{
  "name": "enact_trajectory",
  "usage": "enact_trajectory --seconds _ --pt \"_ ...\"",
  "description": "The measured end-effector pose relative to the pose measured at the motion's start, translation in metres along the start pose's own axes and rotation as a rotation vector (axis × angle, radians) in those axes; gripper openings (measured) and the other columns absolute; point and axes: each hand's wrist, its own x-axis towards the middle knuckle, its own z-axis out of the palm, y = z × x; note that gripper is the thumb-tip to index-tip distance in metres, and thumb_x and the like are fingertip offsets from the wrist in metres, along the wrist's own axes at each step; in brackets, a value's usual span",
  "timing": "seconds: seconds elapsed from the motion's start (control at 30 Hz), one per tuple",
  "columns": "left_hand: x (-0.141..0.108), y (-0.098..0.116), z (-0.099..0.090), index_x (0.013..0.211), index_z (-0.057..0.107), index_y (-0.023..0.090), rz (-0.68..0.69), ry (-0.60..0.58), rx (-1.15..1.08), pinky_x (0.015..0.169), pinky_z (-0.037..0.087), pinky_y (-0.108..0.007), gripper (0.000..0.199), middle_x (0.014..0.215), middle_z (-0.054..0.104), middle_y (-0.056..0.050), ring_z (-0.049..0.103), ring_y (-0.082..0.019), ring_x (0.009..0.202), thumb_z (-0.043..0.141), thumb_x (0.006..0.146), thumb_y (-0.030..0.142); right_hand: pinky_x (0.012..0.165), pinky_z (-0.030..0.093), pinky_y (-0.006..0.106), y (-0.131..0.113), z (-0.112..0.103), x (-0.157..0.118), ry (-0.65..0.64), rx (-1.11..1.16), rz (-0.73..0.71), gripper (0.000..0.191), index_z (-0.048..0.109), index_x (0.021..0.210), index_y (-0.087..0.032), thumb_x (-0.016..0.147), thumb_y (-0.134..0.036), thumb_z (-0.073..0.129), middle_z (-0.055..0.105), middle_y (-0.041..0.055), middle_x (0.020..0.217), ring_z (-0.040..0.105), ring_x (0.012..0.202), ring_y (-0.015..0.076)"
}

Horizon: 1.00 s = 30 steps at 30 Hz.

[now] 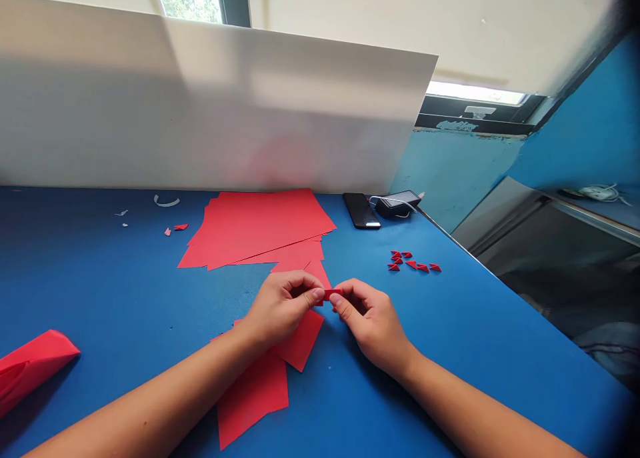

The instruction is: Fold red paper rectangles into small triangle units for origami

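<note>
Between my two hands is a small folded strip of red paper (331, 295), pinched at both ends. My left hand (285, 308) grips its left end with thumb and forefinger. At the right end, my right hand (367, 319) closes on it in the same way. Below and behind my left hand lie cut red paper pieces (255, 391), partly hidden by my forearm. Farther back, a stack of large red paper sheets (265, 225) rests on the blue table. Several small folded red triangles (411, 265) lie in a group to the right of my hands.
A black phone (361, 211) and a black device with a white cable (397, 205) sit near the back right edge. A white board (210, 111) stands along the back. Small paper scraps (175, 229) lie at the back left. A folded red paper (37, 365) is at far left.
</note>
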Motion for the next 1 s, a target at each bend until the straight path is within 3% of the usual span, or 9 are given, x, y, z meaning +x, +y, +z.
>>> enact_trajectory --seconds 0.17,0.3,0.43,0.57,0.63,0.7,0.77,0.87,1.0 --pt "-0.009 0.012 0.008 0.096 0.064 0.018 0.065 0.062 0.395 0.071 0.046 -0.03 0.023 0.089 0.068 -0.006 0.061 -0.019 0.081 0.047 0.091 0.032 0.054 0.039 0.025 0.007 -0.007 0.007 0.224 0.015 0.075 0.027 0.063 0.078 -0.016 0.085 -0.042 0.059 0.057 0.0002 0.065 0.048 0.058 0.0131" --pt "-0.022 0.015 0.018 0.099 0.057 0.018 0.174 -0.102 0.812 0.072 0.044 -0.033 0.019 0.096 0.062 -0.008 0.057 -0.022 0.085 0.049 0.089 0.032 0.056 0.042 0.026 0.017 -0.015 0.016 0.399 0.099 0.129 0.03 0.062 0.078 -0.016 0.082 -0.046 0.06 0.057 0.0003 0.066 0.05 0.058 0.0139" --pt "-0.014 -0.002 0.006 0.09 0.057 0.018 0.345 -0.198 1.146 0.075 0.04 -0.036 0.02 0.091 0.06 -0.008 0.053 -0.023 0.085 0.053 0.089 0.038 0.053 0.04 0.025 0.016 -0.015 0.018 0.339 0.104 0.106 0.03 0.061 0.077 -0.017 0.081 -0.046 0.06 0.055 -0.0008 0.063 0.049 0.056 0.0133" --pt "0.005 -0.014 -0.023 0.088 0.058 0.018 0.225 -0.032 1.313 0.07 0.037 -0.032 0.016 0.087 0.059 -0.008 0.053 -0.023 0.084 0.05 0.091 0.031 0.051 0.038 0.024 0.009 -0.013 0.014 0.247 0.076 0.079 0.027 0.062 0.077 -0.016 0.082 -0.043 0.06 0.054 -0.0008 0.062 0.048 0.055 0.013" --pt "0.009 -0.01 -0.03 0.09 0.058 0.017 0.18 0.081 1.282 0.065 0.036 -0.03 0.013 0.089 0.057 -0.008 0.053 -0.021 0.08 0.047 0.091 0.024 0.052 0.038 0.024 0.008 -0.013 0.014 0.242 0.077 0.077 0.026 0.063 0.078 -0.016 0.082 -0.041 0.059 0.055 -0.0004 0.063 0.049 0.056 0.013" --pt "0.006 0.002 -0.027 0.091 0.054 0.018 0.155 0.184 1.086 0.058 0.034 -0.026 0.008 0.091 0.056 -0.006 0.051 -0.017 0.069 0.047 0.089 0.023 0.052 0.038 0.024 0.008 -0.013 0.014 0.245 0.077 0.082 0.025 0.063 0.078 -0.016 0.082 -0.04 0.06 0.055 -0.0004 0.063 0.049 0.057 0.0132" --pt "-0.003 0.018 -0.015 0.076 0.046 0.02 0.154 0.205 0.838 0.051 0.029 -0.024 0.013 0.069 0.051 0.001 0.041 -0.012 0.053 0.05 0.087 0.026 0.053 0.038 0.025 0.01 -0.014 0.014 0.245 0.077 0.087 0.025 0.062 0.077 -0.016 0.082 -0.041 0.06 0.054 -0.0006 0.063 0.049 0.057 0.0135" --pt "-0.022 0.041 0.008 0.058 0.024 0.021 0.139 0.035 0.523 0.044 0.021 -0.024 0.038 0.047 0.027 0.007 0.021 -0.009 0.044 0.047 0.088 0.029 0.054 0.038 0.025 0.011 -0.013 0.014 0.247 0.081 0.086 0.026 0.061 0.077 -0.016 0.083 -0.041 0.059 0.054 -0.0008 0.063 0.048 0.057 0.0136" --pt "-0.04 0.056 0.027 0.059 0.022 0.022 0.002 -0.221 0.121 0.042 0.019 -0.023 0.038 0.049 0.024 0.007 0.016 -0.009 0.046 0.05 0.085 0.028 0.054 0.038 0.025 0.011 -0.013 0.014 0.241 0.068 0.08 0.025 0.061 0.078 -0.016 0.083 -0.04 0.059 0.054 -0.0013 0.063 0.048 0.057 0.0131"
